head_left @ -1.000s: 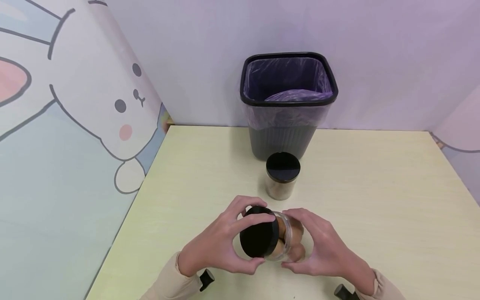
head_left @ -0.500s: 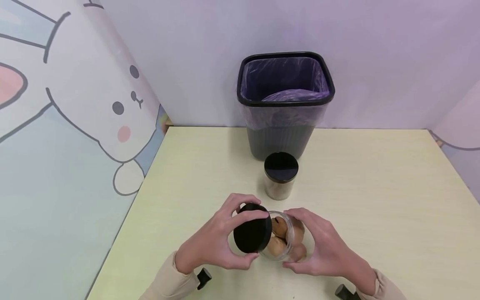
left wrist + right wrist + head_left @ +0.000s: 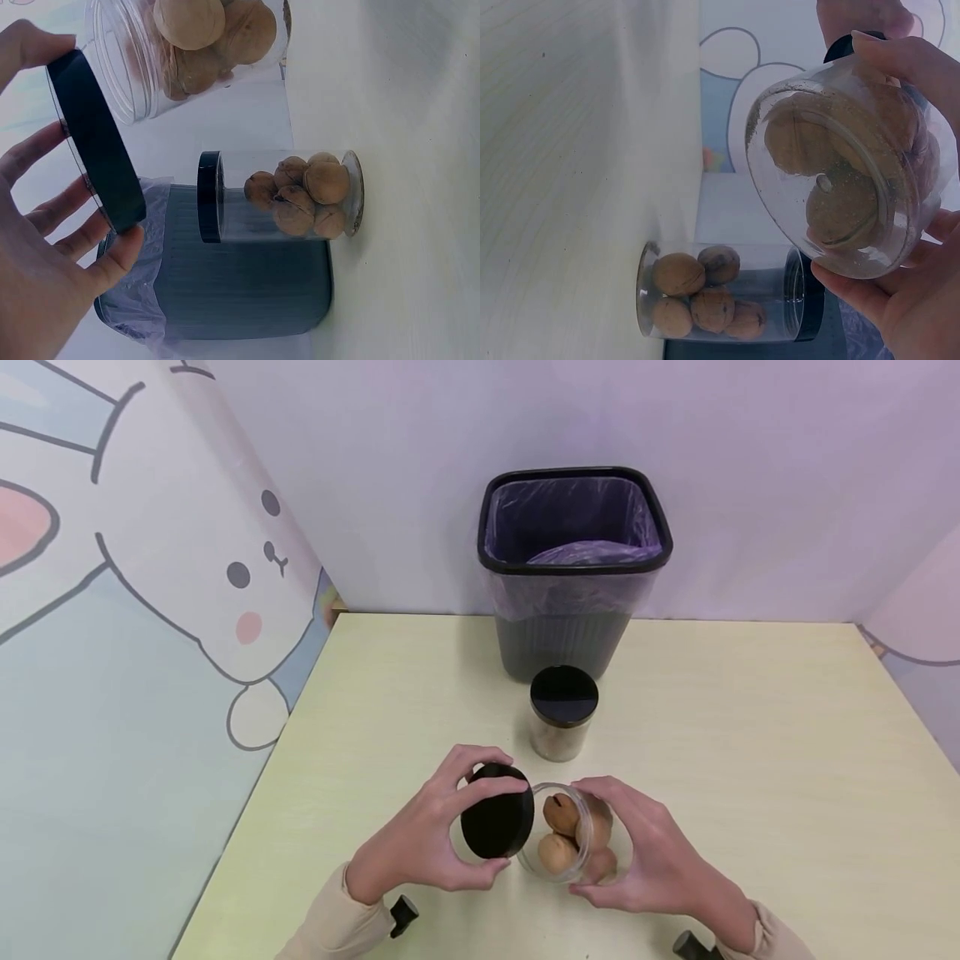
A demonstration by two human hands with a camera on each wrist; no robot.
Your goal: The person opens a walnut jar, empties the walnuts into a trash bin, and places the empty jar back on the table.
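My left hand [image 3: 438,827] grips a round black lid [image 3: 497,814] by its rim, fingers on the far side and thumb on the near side. To its right, my right hand [image 3: 637,852] holds a clear jar [image 3: 536,870] tilted, its mouth facing left and up. Several walnuts [image 3: 557,853] lie inside; the right wrist view shows the jar's base [image 3: 821,176] lifted off the table. Lid and jar mouth are apart. Beyond the hands stands a second clear jar [image 3: 558,742], upright with its black lid [image 3: 564,695] on and several walnuts [image 3: 296,193] in it.
A dark waste bin [image 3: 562,635] with a translucent purple liner [image 3: 592,553] stands behind the second jar, against the pale wall [image 3: 360,468]. The light wooden table [image 3: 750,735] stretches out on both sides. A cartoon rabbit mural [image 3: 172,568] covers the left wall.
My left hand has drawn the black lid away from the jar mouth, to the left and slightly up. The jar's opening and the walnuts inside now show. My right hand has barely moved.
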